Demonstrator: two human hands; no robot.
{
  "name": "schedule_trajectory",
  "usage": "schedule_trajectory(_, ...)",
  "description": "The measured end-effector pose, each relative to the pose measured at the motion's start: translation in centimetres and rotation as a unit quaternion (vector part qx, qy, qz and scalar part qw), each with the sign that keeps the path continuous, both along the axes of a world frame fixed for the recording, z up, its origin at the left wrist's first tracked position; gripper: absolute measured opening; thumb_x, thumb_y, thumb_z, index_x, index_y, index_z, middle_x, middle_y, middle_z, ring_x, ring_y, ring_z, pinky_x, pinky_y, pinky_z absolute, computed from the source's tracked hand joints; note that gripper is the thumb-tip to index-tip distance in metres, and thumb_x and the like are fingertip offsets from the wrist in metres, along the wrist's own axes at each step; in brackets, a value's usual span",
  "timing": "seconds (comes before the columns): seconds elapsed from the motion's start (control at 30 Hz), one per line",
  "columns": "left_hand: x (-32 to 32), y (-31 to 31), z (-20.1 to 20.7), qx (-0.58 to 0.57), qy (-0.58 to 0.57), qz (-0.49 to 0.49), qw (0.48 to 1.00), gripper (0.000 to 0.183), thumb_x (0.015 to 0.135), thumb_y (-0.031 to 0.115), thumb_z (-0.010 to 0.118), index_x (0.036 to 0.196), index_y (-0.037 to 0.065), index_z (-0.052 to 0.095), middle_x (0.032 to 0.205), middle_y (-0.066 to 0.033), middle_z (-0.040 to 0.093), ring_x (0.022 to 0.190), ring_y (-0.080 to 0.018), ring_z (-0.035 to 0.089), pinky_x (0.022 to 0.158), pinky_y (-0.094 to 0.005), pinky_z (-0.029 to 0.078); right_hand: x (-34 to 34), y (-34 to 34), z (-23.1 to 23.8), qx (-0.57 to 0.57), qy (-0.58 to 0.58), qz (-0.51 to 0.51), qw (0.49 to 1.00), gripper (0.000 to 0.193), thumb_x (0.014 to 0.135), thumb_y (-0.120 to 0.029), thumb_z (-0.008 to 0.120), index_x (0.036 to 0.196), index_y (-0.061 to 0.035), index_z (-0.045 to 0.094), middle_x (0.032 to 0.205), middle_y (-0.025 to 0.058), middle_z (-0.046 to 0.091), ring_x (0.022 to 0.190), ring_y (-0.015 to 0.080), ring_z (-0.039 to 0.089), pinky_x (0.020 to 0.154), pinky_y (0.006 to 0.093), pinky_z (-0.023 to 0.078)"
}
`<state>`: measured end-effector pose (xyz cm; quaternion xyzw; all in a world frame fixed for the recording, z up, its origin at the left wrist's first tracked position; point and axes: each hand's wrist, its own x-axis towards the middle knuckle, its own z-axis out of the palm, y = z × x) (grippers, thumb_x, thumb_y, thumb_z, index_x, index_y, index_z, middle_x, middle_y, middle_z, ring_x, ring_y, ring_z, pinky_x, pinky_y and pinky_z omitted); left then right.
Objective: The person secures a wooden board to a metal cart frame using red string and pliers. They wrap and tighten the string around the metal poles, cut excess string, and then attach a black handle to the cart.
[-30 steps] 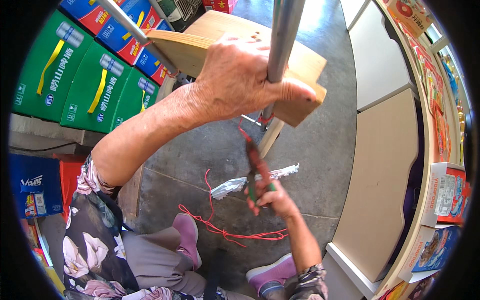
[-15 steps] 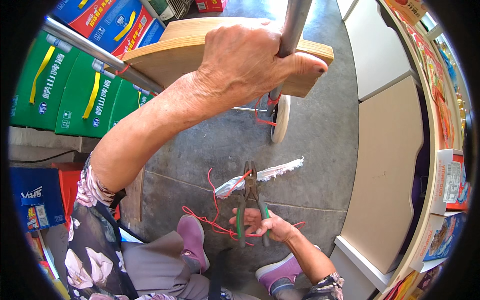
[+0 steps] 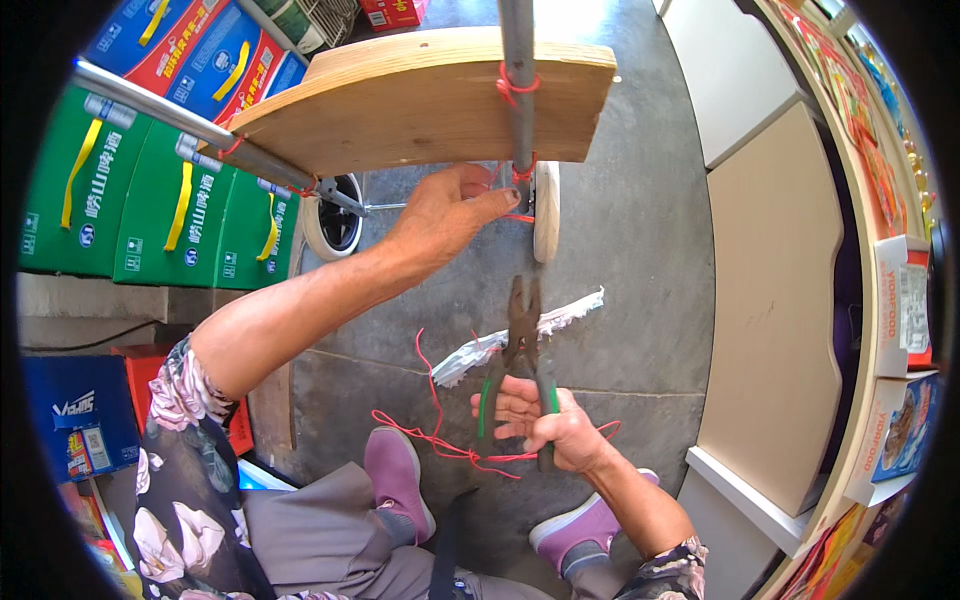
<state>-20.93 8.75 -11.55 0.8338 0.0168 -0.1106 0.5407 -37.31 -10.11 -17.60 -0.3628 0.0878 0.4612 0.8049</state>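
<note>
A wooden board [image 3: 430, 110] is tied with red wire [image 3: 518, 88] to an upright metal tube [image 3: 517, 40] of a small wheeled frame. My left hand [image 3: 445, 215] is below the board, its thumb and fingers closing on thin red wire beside the tube's lower tie; the fingertips are partly hidden. My right hand [image 3: 560, 430] holds pliers [image 3: 523, 325] with green-and-dark handles, handles spread and jaws pointing away from me, slightly apart. A crumpled white strip [image 3: 470, 357] lies on the floor beyond the pliers. Loose red wire [image 3: 432, 437] trails on the floor near my right hand.
Two pale-rimmed wheels, one near [image 3: 546, 215] and one farther left [image 3: 330, 222], stand under the frame. A second metal tube [image 3: 180, 108] slants in from the left. Green cartons [image 3: 150, 235] are stacked at left. Cabinets [image 3: 765, 300] and shelved packets line the right.
My left hand has let go of the upright tube and moved down to the wire at its lower end. The board and frame have shifted left; the pliers have moved slightly right and away.
</note>
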Motion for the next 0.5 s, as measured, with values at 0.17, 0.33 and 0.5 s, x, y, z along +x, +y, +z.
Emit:
schedule_trajectory(0.17, 1.1, -0.6, -1.3, -0.074, 0.062, 0.021, 0.995, 0.03, 0.085, 0.022, 0.061, 0.103, -0.002, 0.061, 0.082, -0.0082, 0.065, 0.076, -0.0121, 0.058, 0.067, -0.0248, 0.044, 1.7, -2.2, 1.5, -0.044, -0.057, -0.01, 0.997, 0.088, 0.049, -0.011, 0.052, 0.134, 0.0036, 0.039, 0.126, 0.0196, 0.052, 0.112, 0.0254, 0.055, 0.073, 0.027, 0.05)
schedule_trajectory(0.33, 0.3, 0.6, -0.5, -0.033, -0.067, 0.004, 0.997, 0.019, 0.085, 0.01, 0.056, 0.09, -0.007, 0.063, 0.07, -0.0096, 0.064, 0.06, -0.0124, 0.057, 0.056, -0.0253, 0.045, 4.7, -4.2, 2.4, -0.058, -0.112, -0.005, 0.992, 0.088, 0.047, -0.004, 0.051, 0.134, 0.0047, 0.039, 0.123, 0.0201, 0.054, 0.111, 0.0271, 0.054, 0.054, 0.0227, 0.047)
schedule_trajectory(0.5, -0.1, 1.5, 1.3, 0.088, -0.172, -0.032, 0.981, 0.02, 0.087, 0.015, 0.056, 0.089, -0.004, 0.064, 0.062, -0.0074, 0.061, 0.056, -0.0118, 0.056, 0.053, -0.0266, 0.045, 8.7, -3.9, 2.3, -0.176, -0.167, 0.053, 0.969, 0.085, 0.046, -0.001, 0.053, 0.13, 0.0074, 0.042, 0.119, 0.0187, 0.056, 0.113, 0.0257, 0.053, 0.083, 0.0303, 0.049)
